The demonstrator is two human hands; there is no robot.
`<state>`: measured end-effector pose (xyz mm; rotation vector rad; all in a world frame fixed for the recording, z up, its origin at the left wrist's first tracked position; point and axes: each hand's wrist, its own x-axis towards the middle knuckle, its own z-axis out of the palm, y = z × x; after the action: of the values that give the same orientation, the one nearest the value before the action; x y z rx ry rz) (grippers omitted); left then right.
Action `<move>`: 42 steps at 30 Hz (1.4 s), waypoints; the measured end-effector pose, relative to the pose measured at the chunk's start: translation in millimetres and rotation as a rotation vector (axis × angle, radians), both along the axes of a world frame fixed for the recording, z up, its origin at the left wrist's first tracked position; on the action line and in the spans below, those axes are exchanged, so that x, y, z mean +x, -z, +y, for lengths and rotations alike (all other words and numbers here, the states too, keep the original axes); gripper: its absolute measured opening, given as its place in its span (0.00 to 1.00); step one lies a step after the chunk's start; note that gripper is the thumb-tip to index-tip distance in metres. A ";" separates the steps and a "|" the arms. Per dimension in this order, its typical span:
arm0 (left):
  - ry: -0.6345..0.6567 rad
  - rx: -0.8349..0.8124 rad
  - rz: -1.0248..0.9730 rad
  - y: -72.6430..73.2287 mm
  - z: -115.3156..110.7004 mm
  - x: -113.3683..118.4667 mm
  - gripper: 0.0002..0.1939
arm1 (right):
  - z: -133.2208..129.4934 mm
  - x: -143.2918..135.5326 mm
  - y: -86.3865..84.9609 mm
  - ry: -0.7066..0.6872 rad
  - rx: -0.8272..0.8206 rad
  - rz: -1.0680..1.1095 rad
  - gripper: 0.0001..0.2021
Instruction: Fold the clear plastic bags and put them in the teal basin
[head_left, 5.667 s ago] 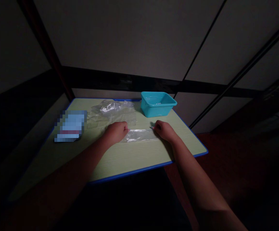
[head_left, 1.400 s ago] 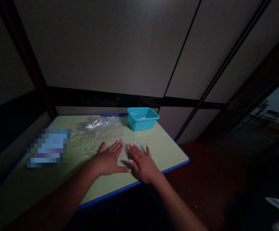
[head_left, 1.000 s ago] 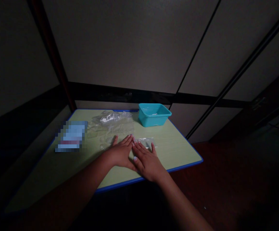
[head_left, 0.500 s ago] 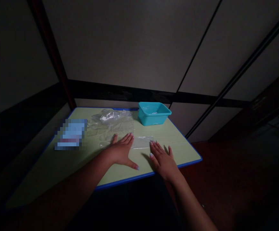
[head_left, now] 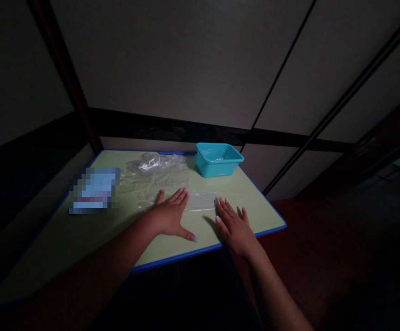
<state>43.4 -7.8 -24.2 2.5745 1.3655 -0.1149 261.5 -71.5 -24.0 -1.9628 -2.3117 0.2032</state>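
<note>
A flat strip of clear plastic (head_left: 202, 202) lies on the pale green table (head_left: 172, 252) between my hands. My left hand (head_left: 173, 215) lies spread over the strip's left part, thumb pointing right. At the strip's right end, the fingertips of my right hand (head_left: 233, 227) touch its edge, fingers apart. Behind my left hand, a large crumpled clear plastic bag (head_left: 155, 168) is spread on the tabletop. Neither hand grips anything.
A turquoise basket (head_left: 220, 168) stands near the table's back edge, with something clear inside. On the left lies a blurred blue-and-white item (head_left: 94, 188). A panelled wall (head_left: 165, 69) rises behind the table.
The view has shifted slightly, so the table and basket appear a little further left and higher. My left hand and the plastic have hardly moved against the table; both hands stay spread.
</note>
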 end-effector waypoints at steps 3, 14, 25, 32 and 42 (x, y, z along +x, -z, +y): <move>-0.007 0.053 -0.055 -2.6 -2.6 2.2 0.62 | 13.6 -5.6 -12.1 -0.056 0.006 -0.019 0.28; 0.123 0.089 -0.152 -9.2 -19.6 21.0 0.45 | 49.1 -28.8 8.1 -0.108 0.070 -0.115 0.28; 0.253 0.050 -0.246 -2.6 -27.7 42.7 0.43 | 56.2 -26.8 15.4 -0.133 -0.015 -0.234 0.32; 0.198 0.058 -0.261 5.0 -23.8 47.7 0.43 | 62.7 -24.3 21.1 -0.137 -0.026 -0.238 0.32; 0.097 0.172 -0.168 11.9 -27.0 49.5 0.44 | 60.4 -27.1 17.2 -0.127 0.001 -0.222 0.29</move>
<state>92.9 -34.8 -36.1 2.7178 1.2401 0.2073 234.4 -11.1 -41.2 -1.9284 -2.5741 -0.0072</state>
